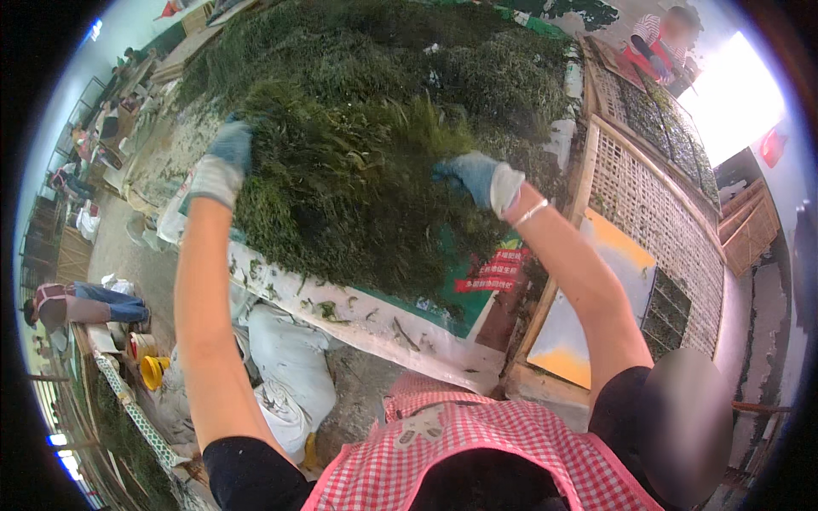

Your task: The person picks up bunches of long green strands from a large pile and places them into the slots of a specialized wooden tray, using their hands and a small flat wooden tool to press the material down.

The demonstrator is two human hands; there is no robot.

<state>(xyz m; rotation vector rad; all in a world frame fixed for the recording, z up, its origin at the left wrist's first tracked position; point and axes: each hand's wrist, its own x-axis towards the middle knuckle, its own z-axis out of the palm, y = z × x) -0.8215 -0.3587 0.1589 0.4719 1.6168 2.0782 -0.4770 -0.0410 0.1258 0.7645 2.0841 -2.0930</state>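
A thick heap of dark green, stringy seaweed-like plants (345, 185) spreads over the table before me. My left hand (229, 150), in a blue-coated glove with a pale cuff, is at the heap's left side, its fingers closed on strands and partly hidden by them. My right hand (476, 179), gloved alike, grips strands at the right side, fingers pointing left. Between the two hands lies a lighter green, ruffled mass, blurred by motion near the right hand. Under the heap shows a green printed sheet (457, 313) with red panels bearing writing.
The table's pale front edge (358, 322) carries loose scraps. A wood-framed lattice screen (645, 191) stands at the right, with a coloured board (575, 319) against it. White sacks (291, 358) lie on the floor below. Another person (661, 48) is at the far right; others are at the left.
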